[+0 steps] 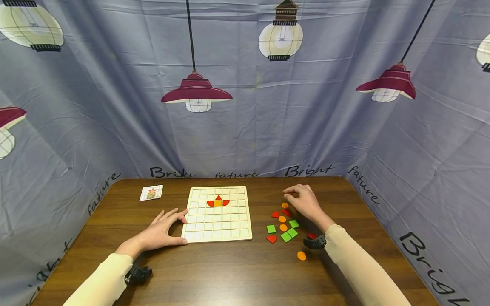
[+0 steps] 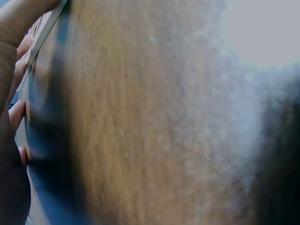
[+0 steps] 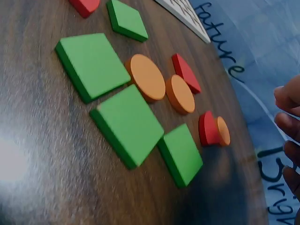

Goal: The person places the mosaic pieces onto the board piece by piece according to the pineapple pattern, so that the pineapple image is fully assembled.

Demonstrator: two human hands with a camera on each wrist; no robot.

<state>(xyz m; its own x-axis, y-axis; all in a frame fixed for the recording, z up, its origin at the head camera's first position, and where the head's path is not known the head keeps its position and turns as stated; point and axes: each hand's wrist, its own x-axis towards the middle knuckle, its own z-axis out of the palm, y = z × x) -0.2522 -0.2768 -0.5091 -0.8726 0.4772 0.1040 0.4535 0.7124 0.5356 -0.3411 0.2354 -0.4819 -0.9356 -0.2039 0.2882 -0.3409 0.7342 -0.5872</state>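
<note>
A cream grid board [image 1: 218, 234] lies on the table. On its upper part sit two red quarter-round pieces [image 1: 210, 203] either side of an orange square [image 1: 218, 203], with a red triangle [image 1: 218, 197] above. Spread along the board's left edge, my left hand [image 1: 160, 229] touches it with fingertips and thumb at the lower corner. My right hand [image 1: 306, 202] hovers past the far end of the loose pieces, fingers loosely bent, thumb apart from the index finger. Nearest it are an orange disc [image 1: 285, 205] and a red piece [image 1: 286, 212]. Its fingertips [image 3: 286, 122] show nothing between them.
Right of the board lie several green squares [image 3: 93, 65], orange discs [image 3: 146, 77] and red pieces [image 1: 271, 239]. One orange disc [image 1: 301, 256] lies apart, nearer the front. A pattern card [image 1: 151, 193] rests at the back left. Printed curtain [image 1: 245, 140] surrounds the table's far sides.
</note>
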